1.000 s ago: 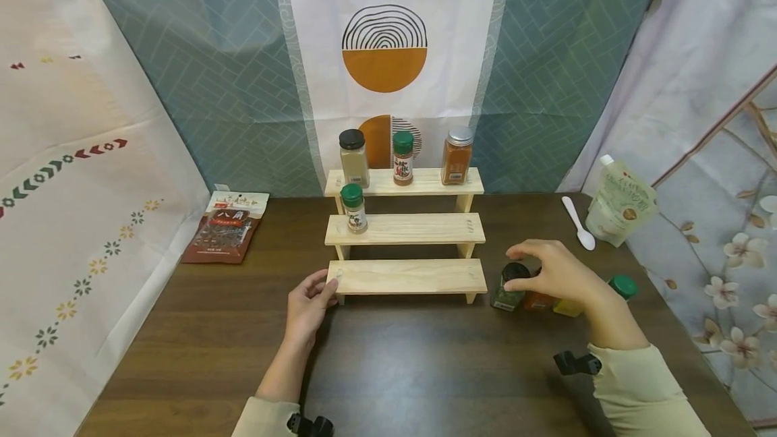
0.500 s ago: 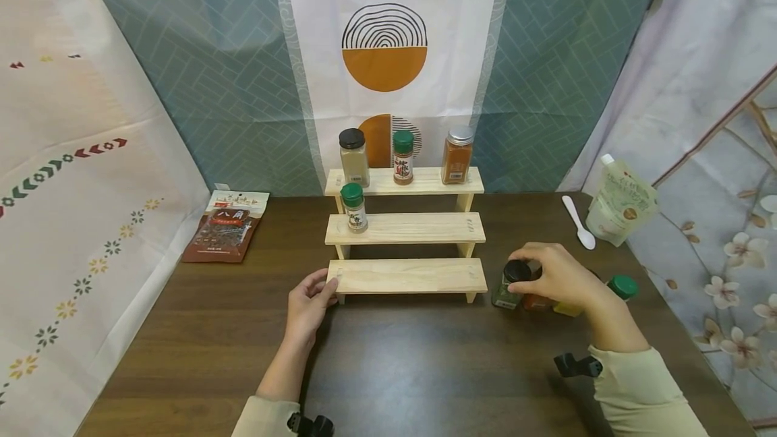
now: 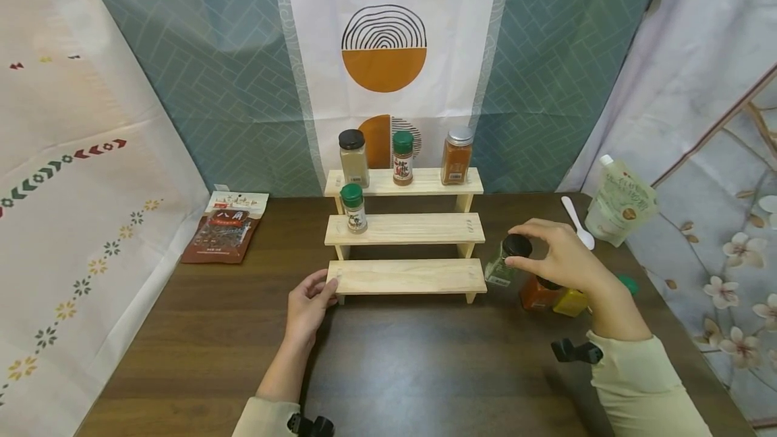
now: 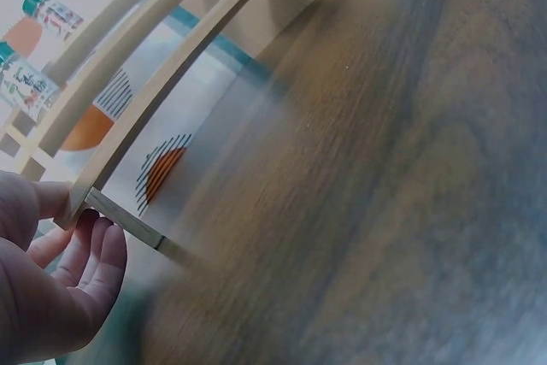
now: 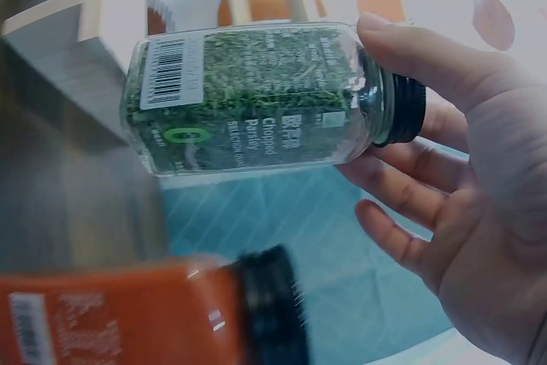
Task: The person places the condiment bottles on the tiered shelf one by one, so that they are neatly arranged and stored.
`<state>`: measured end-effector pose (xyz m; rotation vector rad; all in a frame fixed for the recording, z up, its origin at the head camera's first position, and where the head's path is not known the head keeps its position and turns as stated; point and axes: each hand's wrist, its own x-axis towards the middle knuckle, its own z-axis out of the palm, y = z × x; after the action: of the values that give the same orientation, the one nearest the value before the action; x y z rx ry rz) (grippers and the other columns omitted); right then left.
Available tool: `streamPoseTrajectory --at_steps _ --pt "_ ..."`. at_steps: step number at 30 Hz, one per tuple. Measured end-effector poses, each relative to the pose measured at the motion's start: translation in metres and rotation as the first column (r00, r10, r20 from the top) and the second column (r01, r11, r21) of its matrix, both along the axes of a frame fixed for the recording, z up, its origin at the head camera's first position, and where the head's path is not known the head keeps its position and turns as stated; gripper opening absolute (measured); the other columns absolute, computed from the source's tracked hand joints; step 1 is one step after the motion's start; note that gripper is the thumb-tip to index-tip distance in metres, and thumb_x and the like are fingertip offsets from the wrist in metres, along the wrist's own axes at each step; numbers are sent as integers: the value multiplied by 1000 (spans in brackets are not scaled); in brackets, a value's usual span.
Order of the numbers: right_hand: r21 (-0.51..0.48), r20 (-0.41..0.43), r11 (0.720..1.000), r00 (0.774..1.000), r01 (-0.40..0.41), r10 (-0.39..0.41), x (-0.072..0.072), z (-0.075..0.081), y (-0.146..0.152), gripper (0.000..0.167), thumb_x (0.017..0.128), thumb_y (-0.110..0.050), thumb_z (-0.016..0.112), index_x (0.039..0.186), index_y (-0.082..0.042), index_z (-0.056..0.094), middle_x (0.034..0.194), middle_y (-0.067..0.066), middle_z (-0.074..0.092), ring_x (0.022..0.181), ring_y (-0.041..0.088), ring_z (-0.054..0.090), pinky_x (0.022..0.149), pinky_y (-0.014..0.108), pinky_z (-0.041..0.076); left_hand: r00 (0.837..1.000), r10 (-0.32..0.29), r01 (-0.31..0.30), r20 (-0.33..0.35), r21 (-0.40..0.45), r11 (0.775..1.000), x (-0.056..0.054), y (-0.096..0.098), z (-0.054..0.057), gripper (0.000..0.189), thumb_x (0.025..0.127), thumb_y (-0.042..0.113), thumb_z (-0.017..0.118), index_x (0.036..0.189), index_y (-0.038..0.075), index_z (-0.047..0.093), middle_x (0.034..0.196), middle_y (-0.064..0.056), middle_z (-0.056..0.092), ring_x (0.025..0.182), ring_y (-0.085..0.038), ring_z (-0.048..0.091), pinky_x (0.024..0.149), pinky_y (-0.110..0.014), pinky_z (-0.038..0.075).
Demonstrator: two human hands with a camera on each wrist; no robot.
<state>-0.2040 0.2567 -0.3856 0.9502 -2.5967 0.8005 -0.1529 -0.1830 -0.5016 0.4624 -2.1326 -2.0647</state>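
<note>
While my left hand (image 3: 308, 305) pinches the left end of the bottom tier of the 3-tier wooden rack (image 3: 407, 276), my right hand (image 3: 561, 258) grasps the parsley jar (image 5: 248, 100) by its neck, thumb against fingers, just below the black cap (image 5: 406, 108). From where I watch, that jar is just beside the rack's right end, level with the lowest tier; I can't tell whether its base is clear of the desk (image 3: 425, 369). The relation I'd steer by is its long axis: tilted, cap leaning away from the rack towards my right palm, base pointing at the rack's right end. The orange jar (image 3: 537, 294) and the yellow jar (image 3: 569, 303) are farther right of the rack.
</note>
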Motion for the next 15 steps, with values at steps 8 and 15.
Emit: streamPoseTrajectory --at_steps 8,15 --pt "-72 -72 997 997 7 -12 -9 18 -17 49 78 -14 89 121 -4 70 113 9 71 105 32 66 87 54 53 1000 -8 8 12 -1 1000 1 0 0 34 96 7 70 128 -3 63 95 -13 71 78 -18 67 70 -24 58" --pt "-126 -116 992 993 -11 -3 -18 27 -44 49 78 -12 88 122 -2 69 113 12 71 106 33 66 89 53 52 1000 -4 4 8 9 1000 0 -1 0 35 97 8 70 129 -3 63 94 -12 71 78 -18 67 70 -25 58"
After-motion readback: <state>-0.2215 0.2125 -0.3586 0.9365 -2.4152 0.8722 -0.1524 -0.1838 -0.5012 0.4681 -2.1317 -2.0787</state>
